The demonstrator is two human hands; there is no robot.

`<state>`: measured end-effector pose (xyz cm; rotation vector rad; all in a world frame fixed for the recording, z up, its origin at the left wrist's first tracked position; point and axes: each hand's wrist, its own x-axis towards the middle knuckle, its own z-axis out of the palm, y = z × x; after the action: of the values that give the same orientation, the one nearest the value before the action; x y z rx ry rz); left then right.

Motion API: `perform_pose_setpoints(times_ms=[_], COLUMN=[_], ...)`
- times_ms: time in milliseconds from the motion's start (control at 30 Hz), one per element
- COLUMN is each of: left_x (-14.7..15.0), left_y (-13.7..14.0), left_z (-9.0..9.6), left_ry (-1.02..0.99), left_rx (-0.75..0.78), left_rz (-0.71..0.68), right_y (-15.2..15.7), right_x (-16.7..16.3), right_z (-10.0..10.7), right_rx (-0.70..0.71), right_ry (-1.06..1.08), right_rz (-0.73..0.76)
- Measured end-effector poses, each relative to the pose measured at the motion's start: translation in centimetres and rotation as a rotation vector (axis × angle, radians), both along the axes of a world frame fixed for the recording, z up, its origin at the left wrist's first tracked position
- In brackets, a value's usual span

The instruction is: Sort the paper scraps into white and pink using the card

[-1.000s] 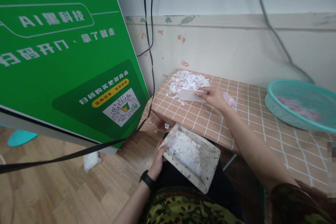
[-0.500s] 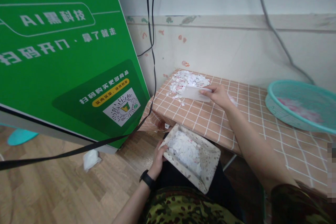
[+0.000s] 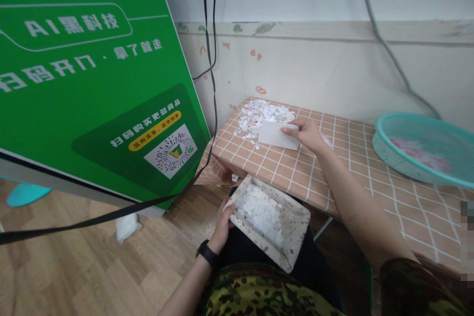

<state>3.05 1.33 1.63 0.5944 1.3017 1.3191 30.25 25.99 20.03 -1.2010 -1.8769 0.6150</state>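
Observation:
My right hand (image 3: 304, 133) pinches a flat white card (image 3: 276, 136) by its right end, thumb on the near face. The card stands at the front edge of a pile of torn paper scraps (image 3: 259, 111) on the checked tablecloth (image 3: 274, 160). Over my lap, my left hand (image 3: 223, 221) grips the left rim of a stained rectangular tray (image 3: 296, 239). White paper bits (image 3: 259, 212) lie inside the tray, which sits below the table edge. The fingers under the tray are hidden.
A turquoise mesh basket (image 3: 407, 163) holding pinkish-white material stands at the table's right. The green printed cabinet (image 3: 92, 108) rises at left, with a black strap (image 3: 163, 199) crossing before it. A white bag (image 3: 128, 227) lies on the wooden floor.
The card has tipped so its white face shows more fully, and its lower edge sits slightly lower. My left hand and the tray stay almost where they were.

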Motion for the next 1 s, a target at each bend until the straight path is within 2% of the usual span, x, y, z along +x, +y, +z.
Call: perform_pose_setpoints(times_ms=[267, 400, 700, 1000], left_x=[-0.04, 0.00, 0.10, 0.13], left_y=[0.08, 0.03, 0.01, 0.00], left_z=[0.05, 0.28, 0.33, 0.58], left_ry=[0.029, 0.027, 0.008, 0.019], left_rx=[0.001, 0.005, -0.006, 0.008], left_rz=[-0.017, -0.008, -0.002, -0.001], right_y=[-0.06, -0.41, -0.54, -0.52], right_x=[0.06, -0.16, -0.35, -0.19], right_z=[-0.13, 0.13, 0.35, 0.37], right_rx=[-0.055, -0.098, -0.055, -0.116], right_ry=[0.086, 0.050, 0.032, 0.050], right_rz=[0.023, 0.045, 0.028, 0.068])
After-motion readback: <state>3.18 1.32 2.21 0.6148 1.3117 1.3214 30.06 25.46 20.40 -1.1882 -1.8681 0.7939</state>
